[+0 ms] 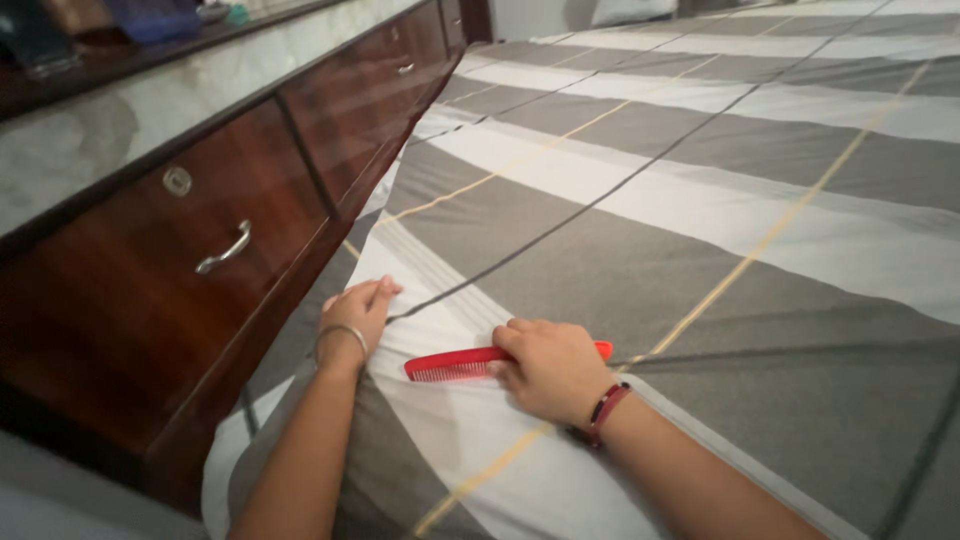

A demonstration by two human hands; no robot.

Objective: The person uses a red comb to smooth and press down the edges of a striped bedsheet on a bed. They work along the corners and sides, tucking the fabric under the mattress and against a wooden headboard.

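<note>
Our left hand (357, 311): lower centre-left of the frame, forearm bare, thin bangle at the wrist, fingers together and pressed flat. Our right hand (549, 366): lower centre, palm down, fingers curled closed, dark red band at the wrist, forearm running to the lower right.

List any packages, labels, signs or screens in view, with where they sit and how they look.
None can be made out.
Dark and blue shapes on the cabinet top, upper left: too blurred to tell.
Nearest the hands: a red comb under the right hand; the left hand presses the striped grey and white bedsheet.
</note>
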